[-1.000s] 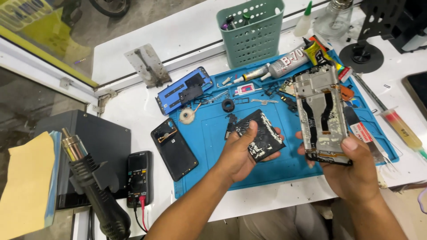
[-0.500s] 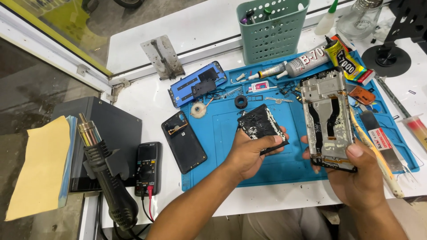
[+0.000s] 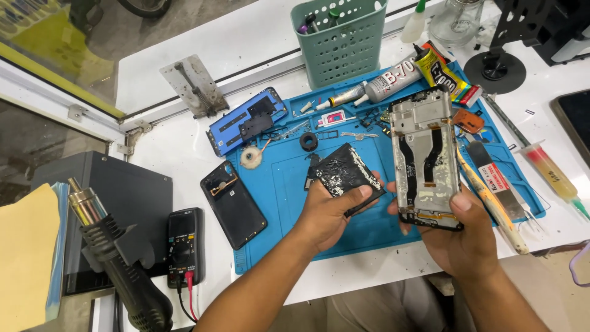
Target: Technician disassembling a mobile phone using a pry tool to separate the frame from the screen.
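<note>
Holding a black battery over the blue mat, the left hand has its grip pinched on it, thumb on top, fingers beneath. At 3 o'clock from the battery, the right hand clasps the lower end of a silver phone frame, thumb pressed on its bottom edge; battery and frame sit just beside each other, near touching. A black back cover lies at 9 o'clock of the left hand on the tabletop, a multimeter beyond it. Glue tubes lie at 12 o'clock.
</note>
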